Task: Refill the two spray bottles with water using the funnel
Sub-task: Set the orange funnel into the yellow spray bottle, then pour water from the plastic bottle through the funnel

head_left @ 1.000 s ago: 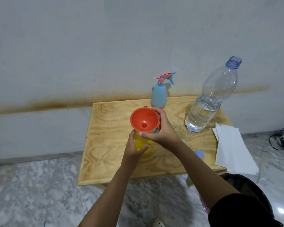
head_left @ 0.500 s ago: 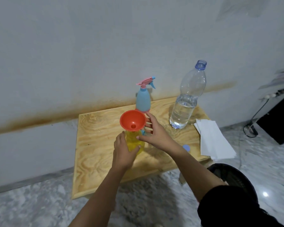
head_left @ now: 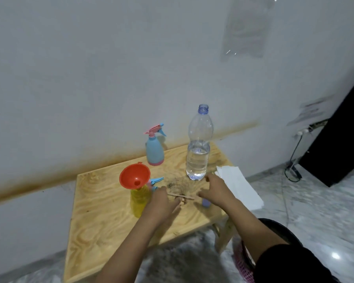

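Now our left hand (head_left: pixel 159 201) curls loosely beside the yellow spray bottle (head_left: pixel 139 199), which carries the funnel (head_left: pixel 134 176); whether it grips, we cannot tell. Our right hand (head_left: pixel 215 188) reaches open-fingered toward the water bottle (head_left: pixel 198 152), bare table (head_left: pixel 102 211) between.

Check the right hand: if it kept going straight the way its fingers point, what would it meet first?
Most likely the clear water bottle. The right hand is open, fingers aimed up the table toward the bottle's base, with only bare wood between them. Depth is hard to judge, so it could pass just beside it.
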Motion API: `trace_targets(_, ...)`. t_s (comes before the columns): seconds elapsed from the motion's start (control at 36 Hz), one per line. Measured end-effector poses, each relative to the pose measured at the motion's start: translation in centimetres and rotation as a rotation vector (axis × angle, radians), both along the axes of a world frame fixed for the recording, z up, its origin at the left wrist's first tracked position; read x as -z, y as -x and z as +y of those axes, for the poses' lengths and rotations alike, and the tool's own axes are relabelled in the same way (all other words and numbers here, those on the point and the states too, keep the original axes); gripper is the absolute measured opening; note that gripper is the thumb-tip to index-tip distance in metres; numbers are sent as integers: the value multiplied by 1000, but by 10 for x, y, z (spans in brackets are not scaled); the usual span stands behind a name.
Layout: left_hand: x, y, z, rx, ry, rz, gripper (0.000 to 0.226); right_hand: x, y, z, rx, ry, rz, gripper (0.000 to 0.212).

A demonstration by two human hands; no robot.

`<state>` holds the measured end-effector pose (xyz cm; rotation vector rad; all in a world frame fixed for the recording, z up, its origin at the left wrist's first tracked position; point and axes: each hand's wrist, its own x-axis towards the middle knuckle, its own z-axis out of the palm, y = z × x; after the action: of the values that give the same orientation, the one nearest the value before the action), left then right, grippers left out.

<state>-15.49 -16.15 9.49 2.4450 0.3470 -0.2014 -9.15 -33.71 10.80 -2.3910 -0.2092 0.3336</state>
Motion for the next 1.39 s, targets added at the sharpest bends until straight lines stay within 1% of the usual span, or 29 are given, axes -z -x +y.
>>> trace_targets(0.06,-28,-26,-13,2,-24,-66,59,-7,-14,-7,14,10,-16,31)
trace_targets(0.08,-41,-41,-18,6,-32,-107,63,-11,-22,-10,14,6,-19,30)
trace_targets(0.17,-74,-84,-35,14,-26,-205,64,-21,-50,-16,2,-17,-22,33)
trace_targets(0.25,-97,-120,-48,5,27,-308,69,-23,-81,-17,-1,-31,-14,61)
trace_targets(0.33,-105,-145,-60,-21,45,-340,68,-15,-111,-15,-17,-70,-22,71)
trace_targets(0.47,-95,-170,-76,-77,40,-391,86,-1,-142,-5,-72,-149,-6,92)
trace_targets(0.53,-87,-177,-79,-102,46,-408,87,13,-154,-1,-78,-209,-8,101)
trace_targets(0.56,-83,-180,-79,-116,51,-425,88,30,-165,2,-80,-249,-6,103)
trace_targets(0.61,-77,-183,-80,-144,78,-453,90,45,-172,4,-91,-290,-34,103)
trace_targets(0.67,-71,-184,-81,-162,122,-476,92,37,-165,4,-90,-320,-58,101)
trace_targets(0.78,-61,-181,-85,-213,199,-523,91,40,-166,4,-101,-385,-91,86)
trace_targets(0.89,-59,-174,-88,-225,204,-540,96,35,-159,-1,-115,-438,-108,100)
trace_targets(0.97,-58,-167,-87,-210,209,-550,94,32,-154,-6,-145,-417,-135,102)
trace_targets(1.03,-59,-161,-84,-241,257,-580,92,30,-152,-7,-171,-386,-175,101)
trace_targets(1.11,-64,-155,-81,-307,358,-663,86,23,-149,-10,-189,-392,-234,99)
trace_targets(1.17,-68,-151,-82,-344,415,-745,88,13,-147,-11,-216,-425,-262,98)
trace_targets(1.25,-70,-144,-85,-380,468,-867,86,-2,-146,-13,-305,-449,-336,100)
trace_targets(1.33,-72,-137,-88,-446,526,-997,78,-14,-142,-14,-418,-414,-372,108)
trace_targets(1.39,-71,-133,-90,-506,561,-1076,76,-21,-135,-13,-455,-364,-380,111)
